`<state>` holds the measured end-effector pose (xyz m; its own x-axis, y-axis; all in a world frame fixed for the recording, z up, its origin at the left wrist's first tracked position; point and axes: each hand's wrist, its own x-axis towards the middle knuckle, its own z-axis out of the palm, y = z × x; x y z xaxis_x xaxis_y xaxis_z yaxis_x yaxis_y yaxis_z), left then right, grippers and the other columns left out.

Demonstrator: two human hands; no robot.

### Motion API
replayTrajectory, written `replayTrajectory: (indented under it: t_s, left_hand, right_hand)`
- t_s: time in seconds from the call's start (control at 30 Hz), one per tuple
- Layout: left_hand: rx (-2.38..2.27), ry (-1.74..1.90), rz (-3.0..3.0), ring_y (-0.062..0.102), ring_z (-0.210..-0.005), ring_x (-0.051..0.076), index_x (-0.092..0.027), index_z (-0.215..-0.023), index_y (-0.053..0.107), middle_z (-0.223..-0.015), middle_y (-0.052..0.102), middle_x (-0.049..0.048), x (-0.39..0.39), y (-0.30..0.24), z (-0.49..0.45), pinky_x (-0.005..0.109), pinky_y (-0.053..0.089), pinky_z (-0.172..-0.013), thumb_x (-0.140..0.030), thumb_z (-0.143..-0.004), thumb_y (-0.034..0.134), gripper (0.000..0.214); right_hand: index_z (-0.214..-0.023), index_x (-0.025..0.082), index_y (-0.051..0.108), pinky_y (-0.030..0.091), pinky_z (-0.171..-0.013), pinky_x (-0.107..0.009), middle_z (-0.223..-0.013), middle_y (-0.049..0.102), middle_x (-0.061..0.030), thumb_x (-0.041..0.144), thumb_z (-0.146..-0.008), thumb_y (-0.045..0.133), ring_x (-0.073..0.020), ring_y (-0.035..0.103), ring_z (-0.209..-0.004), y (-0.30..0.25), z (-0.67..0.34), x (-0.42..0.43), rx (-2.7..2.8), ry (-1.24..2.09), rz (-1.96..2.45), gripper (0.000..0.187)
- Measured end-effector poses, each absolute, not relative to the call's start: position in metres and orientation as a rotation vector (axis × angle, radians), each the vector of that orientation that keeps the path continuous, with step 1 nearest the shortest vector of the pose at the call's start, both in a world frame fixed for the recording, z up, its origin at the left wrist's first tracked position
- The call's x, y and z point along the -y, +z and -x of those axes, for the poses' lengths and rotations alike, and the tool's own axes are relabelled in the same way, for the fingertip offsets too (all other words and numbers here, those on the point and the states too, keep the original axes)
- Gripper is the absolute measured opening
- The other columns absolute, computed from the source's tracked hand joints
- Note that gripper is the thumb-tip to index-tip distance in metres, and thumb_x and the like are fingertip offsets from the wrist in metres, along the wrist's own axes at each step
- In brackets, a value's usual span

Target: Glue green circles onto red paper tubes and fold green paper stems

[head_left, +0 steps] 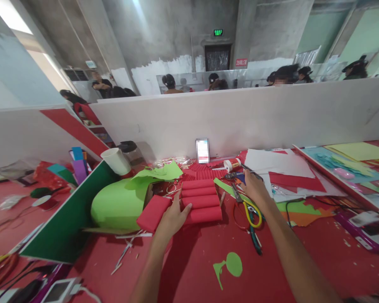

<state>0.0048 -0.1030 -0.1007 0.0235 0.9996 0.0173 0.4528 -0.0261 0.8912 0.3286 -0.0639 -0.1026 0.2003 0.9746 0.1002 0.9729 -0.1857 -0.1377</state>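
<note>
My left hand point(173, 216) rests on a row of red paper rolls point(202, 201) laid side by side on the red table point(189, 269), fingers stretched onto the nearest roll. Another red roll point(153, 212) lies just left of that hand. My right hand point(254, 187) reaches further back, its fingers closed around something small and dark near a blue scrap; I cannot make out what it holds. Scissors with yellow handles point(251, 210) lie just under its wrist.
A large green paper shape point(118, 206) and a dark green board point(69, 223) stand to the left, with a white cup point(116, 161) behind. White and red sheets point(281, 168), a glue tube point(232, 165) and a white partition point(240, 113) lie beyond. Other people sit behind the partition.
</note>
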Motion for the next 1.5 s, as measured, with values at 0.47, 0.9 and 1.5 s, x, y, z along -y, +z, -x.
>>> replayTrajectory:
  t_s: [0.47,0.9,1.5]
  left_hand:
    - [-2.205,0.346,-2.201,0.057,-0.109,0.034,-0.011,-0.139,0.041,-0.12,0.059,0.0193,0.138,-0.084,0.056,0.042,0.042,-0.092,-0.044,-0.09,0.042,0.06]
    - [-2.547,0.052,-2.279,0.057,-0.098,0.036,-0.01,-0.143,0.036,-0.104,0.06,0.0196,0.141,-0.084,0.034,0.043,0.041,-0.082,-0.044,-0.089,0.043,0.064]
    - [-1.995,0.568,-2.154,0.058,-0.105,0.035,-0.026,-0.141,0.039,-0.123,0.053,0.0162,0.128,-0.022,-0.029,0.042,0.043,-0.087,-0.051,-0.085,0.049,0.062]
  right_hand:
    - [-0.133,0.015,0.038,0.043,-0.072,-0.033,-0.118,0.058,-0.0179,0.035,-0.092,0.053,-0.03,0.06,-0.105,-0.098,-0.331,0.075,1.825,-0.03,2.26,0.049]
    - [-0.124,0.021,0.05,0.042,-0.072,-0.031,-0.114,0.058,-0.0106,0.028,-0.09,0.052,-0.025,0.06,-0.093,-0.089,-0.307,0.082,1.85,-0.091,1.962,0.036]
    - [-0.112,0.021,0.059,0.049,-0.07,-0.025,-0.097,0.068,-0.0046,0.029,-0.09,0.048,-0.0173,0.063,-0.082,-0.066,-0.266,0.106,1.838,0.512,1.309,0.026]
